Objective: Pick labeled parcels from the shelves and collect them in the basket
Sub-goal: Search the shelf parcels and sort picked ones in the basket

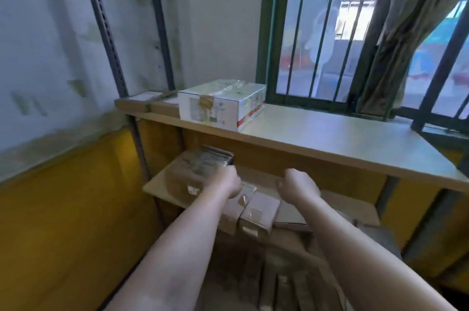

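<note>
We stand at a corner rack with both arms stretched down to the lower shelf [154,188], since most of the brown parcels lie there. Our left hand [229,181] sits against the right-hand end of the large brown parcel [193,171]. This parcel lies flat at the shelf's left end, with a small white label [193,190] on its near side. We judge it the one being taken, with the hand placed at its end to draw it forward. Whether the fingers are curled round it we cannot tell: they are turned away from us and blurred. Our right hand [297,183] hovers just beside, above the shelf's middle, wrist bent and fingers tucked out of sight, so their state is unclear too. It touches nothing that we can see, and we judge it ready to help with the lift.

On the lower shelf we count one large parcel, two small brown boxes [258,211] side by side at the front edge, and at least one flat carton [291,220] to their right. Anything beyond that is too blurred to count. On the upper shelf [330,138] there are three: one white box [220,105] sealed with tape and two flat brown parcels [132,102] pushed into the left corner. The basket is not in view.
</note>
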`<state>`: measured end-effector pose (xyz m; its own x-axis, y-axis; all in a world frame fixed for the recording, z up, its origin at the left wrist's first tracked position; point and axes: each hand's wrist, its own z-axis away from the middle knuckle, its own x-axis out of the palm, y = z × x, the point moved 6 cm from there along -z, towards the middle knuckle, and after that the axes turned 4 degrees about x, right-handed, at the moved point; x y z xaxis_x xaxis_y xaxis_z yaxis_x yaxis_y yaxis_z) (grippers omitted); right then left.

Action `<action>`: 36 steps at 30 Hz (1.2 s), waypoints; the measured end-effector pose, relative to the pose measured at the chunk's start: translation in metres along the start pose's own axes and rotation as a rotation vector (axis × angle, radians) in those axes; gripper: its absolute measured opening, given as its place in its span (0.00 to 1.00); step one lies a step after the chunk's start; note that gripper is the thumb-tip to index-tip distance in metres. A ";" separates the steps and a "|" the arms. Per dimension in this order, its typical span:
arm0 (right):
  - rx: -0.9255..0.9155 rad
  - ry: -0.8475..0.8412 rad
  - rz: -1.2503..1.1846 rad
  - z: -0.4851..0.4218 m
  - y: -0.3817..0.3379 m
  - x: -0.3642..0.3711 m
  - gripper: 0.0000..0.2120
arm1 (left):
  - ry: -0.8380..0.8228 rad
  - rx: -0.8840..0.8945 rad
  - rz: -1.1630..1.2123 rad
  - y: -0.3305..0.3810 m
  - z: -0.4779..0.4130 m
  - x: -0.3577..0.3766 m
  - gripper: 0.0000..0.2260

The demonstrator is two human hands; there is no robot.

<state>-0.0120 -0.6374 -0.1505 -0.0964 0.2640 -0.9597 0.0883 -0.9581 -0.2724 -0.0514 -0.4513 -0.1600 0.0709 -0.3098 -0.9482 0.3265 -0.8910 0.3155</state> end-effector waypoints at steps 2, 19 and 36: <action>0.017 -0.045 -0.036 -0.018 -0.033 0.026 0.17 | -0.034 0.004 -0.052 -0.036 -0.026 0.001 0.12; 0.200 -0.273 -0.137 -0.152 -0.199 0.185 0.17 | -0.220 -0.127 0.119 -0.276 -0.234 0.026 0.19; 0.017 -0.231 0.113 -0.184 -0.256 0.245 0.30 | -0.381 -0.143 0.361 -0.320 -0.289 0.074 0.25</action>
<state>0.1243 -0.3074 -0.3288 -0.3114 0.1246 -0.9421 0.0949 -0.9823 -0.1613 0.1219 -0.0933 -0.3416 -0.1359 -0.7096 -0.6914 0.4717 -0.6600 0.5846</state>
